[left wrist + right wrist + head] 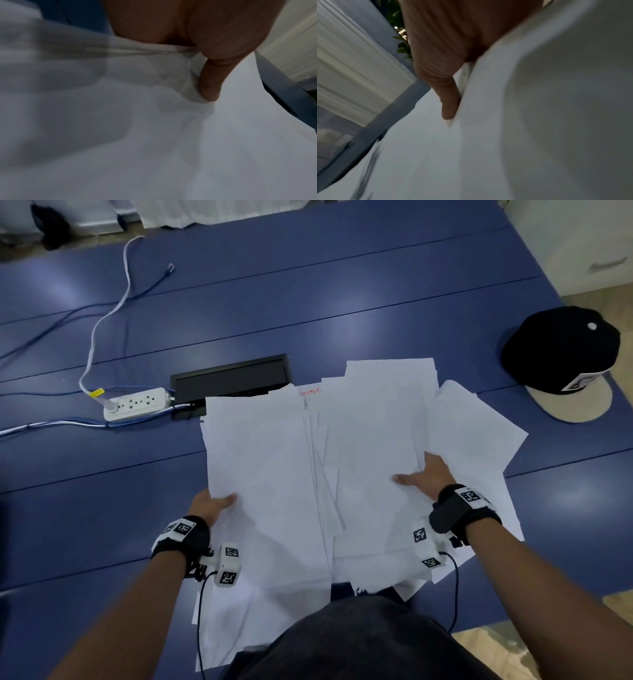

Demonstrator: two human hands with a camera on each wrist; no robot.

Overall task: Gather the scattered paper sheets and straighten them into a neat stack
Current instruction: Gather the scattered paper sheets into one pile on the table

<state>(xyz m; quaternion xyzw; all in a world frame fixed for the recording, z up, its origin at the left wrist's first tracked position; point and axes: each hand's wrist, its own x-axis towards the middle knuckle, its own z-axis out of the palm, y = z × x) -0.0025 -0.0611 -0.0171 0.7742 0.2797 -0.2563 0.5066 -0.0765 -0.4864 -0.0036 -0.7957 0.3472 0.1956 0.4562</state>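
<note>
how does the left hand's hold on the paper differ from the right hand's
The left hand grips the near left edge of the paper sheets, thumb on top; the right hand has its fingers slid between sheets further right. The left hand sits nearer the body. Both pinch paper with the thumb above.

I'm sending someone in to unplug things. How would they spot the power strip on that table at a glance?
Start at the blue table and find the black recessed panel just beyond the paper sheets. The power strip lies directly left of that panel. It is the only white socket bar there, with a yellow tag on its white cable.
</note>
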